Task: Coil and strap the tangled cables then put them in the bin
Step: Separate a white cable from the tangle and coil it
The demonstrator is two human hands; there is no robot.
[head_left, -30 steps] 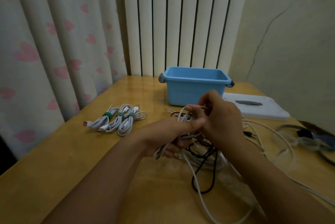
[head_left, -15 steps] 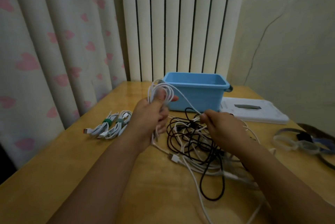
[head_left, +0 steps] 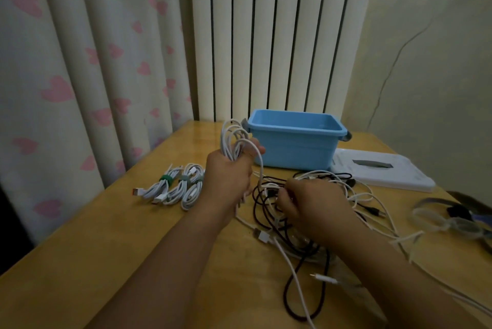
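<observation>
My left hand (head_left: 229, 178) is raised above the wooden table (head_left: 80, 262) and grips a bunch of white cable loops (head_left: 233, 137) that stick up out of the fist. A strand runs from it down into the tangled pile of white and black cables (head_left: 300, 235) on the table. My right hand (head_left: 308, 203) rests on that pile with its fingers closed on strands of it. The blue bin (head_left: 292, 147) stands just behind both hands and looks empty. Three coiled, strapped white cables (head_left: 175, 189) lie to the left of my left hand.
A flat white lid or board (head_left: 383, 171) lies right of the bin. Clear goggles with a dark strap (head_left: 452, 217) sit near the table's right edge. A curtain with pink hearts (head_left: 66, 75) hangs along the left, and a ribbed white panel stands behind the table.
My left hand pulled away from my right and lifted the white loops up and to the left; since half a second ago it holds about the same spot. My right hand sank onto the pile.
</observation>
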